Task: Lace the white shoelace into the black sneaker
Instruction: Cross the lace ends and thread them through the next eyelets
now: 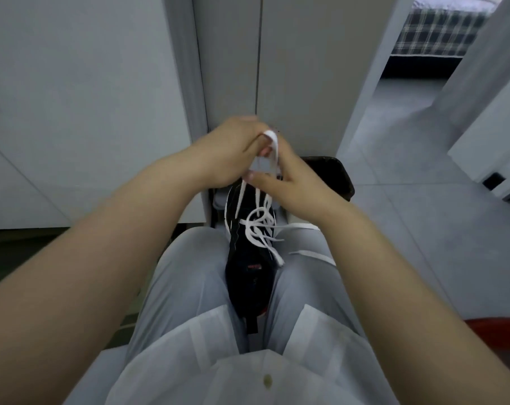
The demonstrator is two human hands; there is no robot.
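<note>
Presently, black sneaker (247, 273) wedged between the thighs (189, 276); left hand (227, 154) and right hand (290, 184) both pinch the white shoelace (274, 149) above its toe.

We see through one wide-angle camera on the head, facing forward and steeply down over our lap (189, 276), close above the black sneaker (246, 276). The doorway (394, 106) beyond looks bent, probably from lens distortion.

Black sneaker (247, 276) between grey-trousered thighs (189, 273)
</note>
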